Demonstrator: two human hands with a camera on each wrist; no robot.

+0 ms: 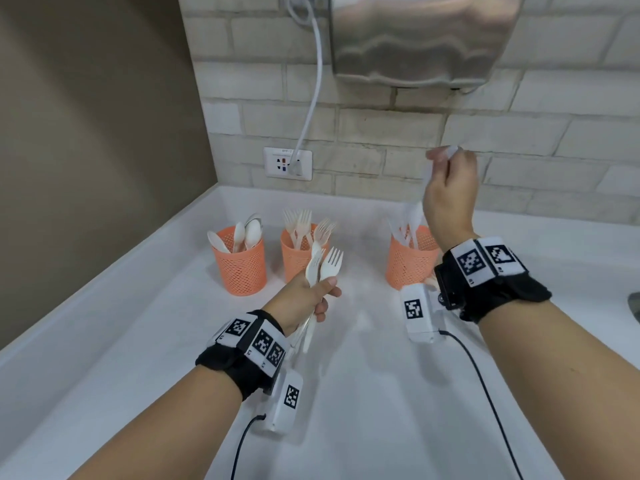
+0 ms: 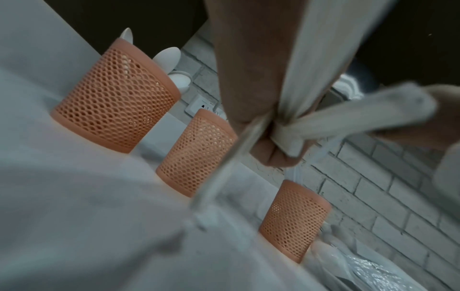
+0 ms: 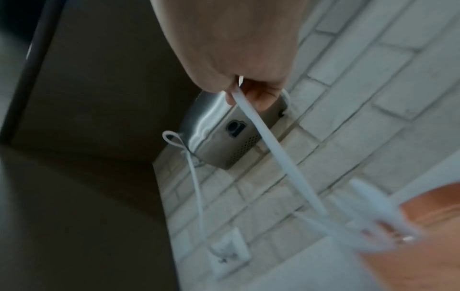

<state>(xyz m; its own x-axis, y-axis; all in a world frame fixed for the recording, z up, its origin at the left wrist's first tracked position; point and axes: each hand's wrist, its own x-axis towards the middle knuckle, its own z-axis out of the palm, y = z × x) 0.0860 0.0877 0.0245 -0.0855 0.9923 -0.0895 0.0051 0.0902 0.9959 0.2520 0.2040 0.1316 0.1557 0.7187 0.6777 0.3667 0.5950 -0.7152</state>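
Three orange mesh cups stand in a row on the white counter [image 1: 138,341]. The left cup [image 1: 240,263] holds spoons, the middle cup [image 1: 299,258] forks, and the right cup [image 1: 410,261] mixed white utensils. My left hand [image 1: 322,296] grips a bundle of white plastic forks [image 1: 323,263] by their handles, tines up, in front of the middle cup. Their crossed handles [image 2: 313,78] fill the left wrist view. My right hand [image 1: 443,161] pinches the handle of a white plastic utensil [image 1: 419,206] above the right cup. Its lower end [image 3: 373,222] is blurred at the cup's mouth [image 3: 435,220].
A steel hand dryer [image 1: 415,39] hangs on the brick wall, its white cord running to an outlet [image 1: 287,164]. A brown wall bounds the counter on the left. Crumpled clear plastic [image 2: 373,271] lies beside the right cup. A dark fixture [image 1: 635,306] shows at the right edge.
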